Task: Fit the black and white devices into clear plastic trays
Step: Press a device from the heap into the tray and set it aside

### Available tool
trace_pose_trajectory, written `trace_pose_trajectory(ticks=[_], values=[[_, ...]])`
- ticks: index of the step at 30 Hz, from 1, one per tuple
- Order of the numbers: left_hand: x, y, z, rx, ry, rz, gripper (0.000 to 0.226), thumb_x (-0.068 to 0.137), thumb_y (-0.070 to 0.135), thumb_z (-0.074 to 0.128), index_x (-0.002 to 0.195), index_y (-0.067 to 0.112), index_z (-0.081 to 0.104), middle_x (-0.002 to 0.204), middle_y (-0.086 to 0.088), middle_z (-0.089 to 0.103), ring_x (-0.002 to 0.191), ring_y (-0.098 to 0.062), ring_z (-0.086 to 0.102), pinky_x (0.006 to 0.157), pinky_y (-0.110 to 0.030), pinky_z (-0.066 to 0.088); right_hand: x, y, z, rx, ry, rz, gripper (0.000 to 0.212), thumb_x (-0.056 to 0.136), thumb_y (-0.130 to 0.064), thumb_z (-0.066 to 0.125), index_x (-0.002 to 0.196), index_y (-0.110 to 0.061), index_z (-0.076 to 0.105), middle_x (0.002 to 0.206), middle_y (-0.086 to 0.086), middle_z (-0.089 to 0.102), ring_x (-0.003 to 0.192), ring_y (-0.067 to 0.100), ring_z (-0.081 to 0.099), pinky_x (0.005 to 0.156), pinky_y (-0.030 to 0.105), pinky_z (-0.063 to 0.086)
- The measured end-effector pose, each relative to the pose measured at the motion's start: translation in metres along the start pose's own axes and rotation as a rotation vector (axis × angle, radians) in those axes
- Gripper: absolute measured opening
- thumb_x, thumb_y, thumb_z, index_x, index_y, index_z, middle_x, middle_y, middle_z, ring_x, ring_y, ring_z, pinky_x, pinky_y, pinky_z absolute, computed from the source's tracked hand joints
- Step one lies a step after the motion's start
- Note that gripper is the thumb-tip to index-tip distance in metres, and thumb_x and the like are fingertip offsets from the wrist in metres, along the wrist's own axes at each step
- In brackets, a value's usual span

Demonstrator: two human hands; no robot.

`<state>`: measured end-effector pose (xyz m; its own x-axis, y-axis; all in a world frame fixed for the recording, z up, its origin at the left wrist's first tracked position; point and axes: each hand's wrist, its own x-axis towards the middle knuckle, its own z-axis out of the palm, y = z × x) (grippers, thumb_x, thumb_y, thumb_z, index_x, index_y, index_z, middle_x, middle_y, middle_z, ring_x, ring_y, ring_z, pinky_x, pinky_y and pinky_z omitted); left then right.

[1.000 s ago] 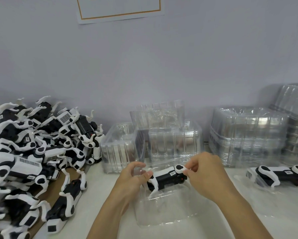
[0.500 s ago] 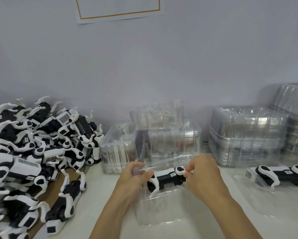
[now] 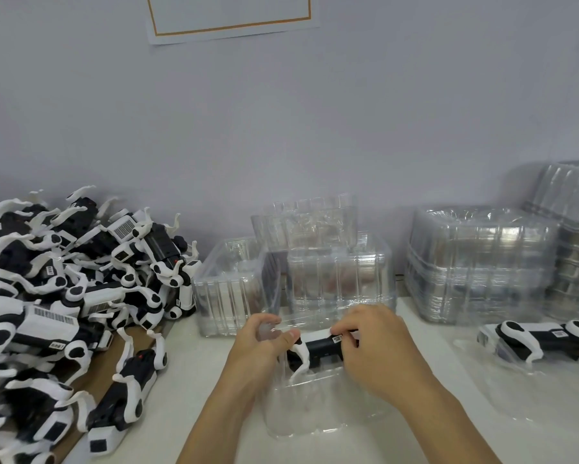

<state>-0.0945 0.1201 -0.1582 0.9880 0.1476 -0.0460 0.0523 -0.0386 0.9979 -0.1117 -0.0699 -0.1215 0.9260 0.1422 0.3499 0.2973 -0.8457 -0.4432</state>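
A black and white device (image 3: pixel 316 350) lies across the top of a clear plastic tray (image 3: pixel 310 408) in front of me on the white table. My left hand (image 3: pixel 261 346) grips the tray's left rim, thumb by the device's white leg. My right hand (image 3: pixel 378 343) curls over the device's right end and hides it. A large heap of the same devices (image 3: pixel 64 296) fills the left side. Another device (image 3: pixel 549 339) sits in a clear tray (image 3: pixel 515 380) at the right.
Several empty clear trays (image 3: pixel 291 272) stand behind my hands against the wall. Tall stacks of nested trays (image 3: pixel 482 262) rise at the back right. Brown cardboard (image 3: pixel 97 380) lies under the heap at the left. A framed paper (image 3: pixel 228 15) hangs on the wall.
My right hand has slid down over the device's right end, and the device has sunk lower into the tray. My left hand has stayed on the tray's left rim.
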Motion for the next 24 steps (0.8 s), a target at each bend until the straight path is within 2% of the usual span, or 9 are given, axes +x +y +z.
trace_pose_trajectory(ticks=[4,7,10,12,15,18,22,24], values=[[-0.001,0.000,0.001,-0.004,0.010,-0.004,0.032,0.081,0.031,0.082,0.107,0.031,0.065,0.107,0.014,0.064,0.088,0.005,0.061,0.069,-0.018,0.041,0.000,-0.002,-0.001,-0.087,0.049,0.016,0.020,0.086,-0.016,0.048,0.081,-0.018,0.067,0.077,-0.004,0.063,0.079,0.017,0.055,0.063,0.022,0.031],[-0.002,-0.001,0.002,-0.010,0.016,-0.010,0.029,0.082,0.032,0.081,0.106,0.031,0.065,0.104,0.011,0.066,0.089,0.001,0.062,0.068,-0.019,0.042,0.000,-0.004,-0.002,-0.099,0.058,0.012,0.017,0.086,-0.016,0.047,0.076,-0.017,0.061,0.074,0.000,0.063,0.075,0.019,0.056,0.056,0.018,0.025],[-0.002,-0.002,0.003,-0.024,0.023,-0.009,0.027,0.083,0.031,0.080,0.105,0.030,0.065,0.102,0.009,0.068,0.092,-0.004,0.064,0.070,-0.021,0.043,0.000,-0.005,0.000,-0.116,0.053,0.002,0.016,0.087,-0.017,0.047,0.075,-0.018,0.057,0.074,0.000,0.061,0.075,0.019,0.054,0.060,0.025,0.028],[-0.003,-0.001,0.004,-0.032,0.034,-0.007,0.026,0.082,0.030,0.080,0.104,0.029,0.066,0.100,0.009,0.069,0.092,-0.006,0.065,0.073,-0.024,0.045,0.000,-0.003,0.001,-0.103,0.053,0.006,0.018,0.086,-0.016,0.047,0.085,-0.019,0.064,0.080,-0.002,0.064,0.081,0.019,0.056,0.064,0.025,0.033],[-0.002,-0.001,0.004,-0.034,0.044,-0.003,0.026,0.082,0.029,0.080,0.104,0.027,0.066,0.102,0.008,0.070,0.095,-0.008,0.065,0.076,-0.025,0.046,-0.001,-0.001,0.000,-0.034,0.044,-0.012,0.026,0.088,-0.017,0.048,0.102,-0.023,0.070,0.091,-0.005,0.069,0.091,0.015,0.060,0.078,0.024,0.044],[-0.002,0.000,0.004,-0.025,0.047,0.000,0.026,0.083,0.028,0.080,0.105,0.026,0.066,0.100,0.012,0.068,0.093,-0.004,0.064,0.073,-0.023,0.044,-0.003,-0.006,0.000,-0.022,0.020,-0.060,0.033,0.092,-0.023,0.048,0.114,-0.039,0.067,0.104,-0.012,0.063,0.102,0.012,0.057,0.090,0.028,0.043],[-0.002,0.000,0.005,-0.020,0.052,0.005,0.025,0.083,0.027,0.080,0.104,0.025,0.067,0.097,0.014,0.068,0.091,-0.002,0.064,0.072,-0.022,0.044,-0.005,-0.014,0.007,-0.067,-0.034,-0.099,0.039,0.092,-0.026,0.042,0.118,-0.046,0.063,0.104,-0.013,0.056,0.096,0.019,0.050,0.090,0.033,0.041],[-0.001,-0.001,0.005,-0.016,0.051,0.007,0.026,0.083,0.029,0.080,0.104,0.026,0.066,0.103,0.013,0.067,0.096,-0.004,0.063,0.074,-0.023,0.045,-0.005,-0.016,0.008,-0.087,-0.061,-0.097,0.038,0.093,-0.030,0.040,0.115,-0.049,0.063,0.100,-0.014,0.054,0.091,0.021,0.046,0.088,0.034,0.040]])
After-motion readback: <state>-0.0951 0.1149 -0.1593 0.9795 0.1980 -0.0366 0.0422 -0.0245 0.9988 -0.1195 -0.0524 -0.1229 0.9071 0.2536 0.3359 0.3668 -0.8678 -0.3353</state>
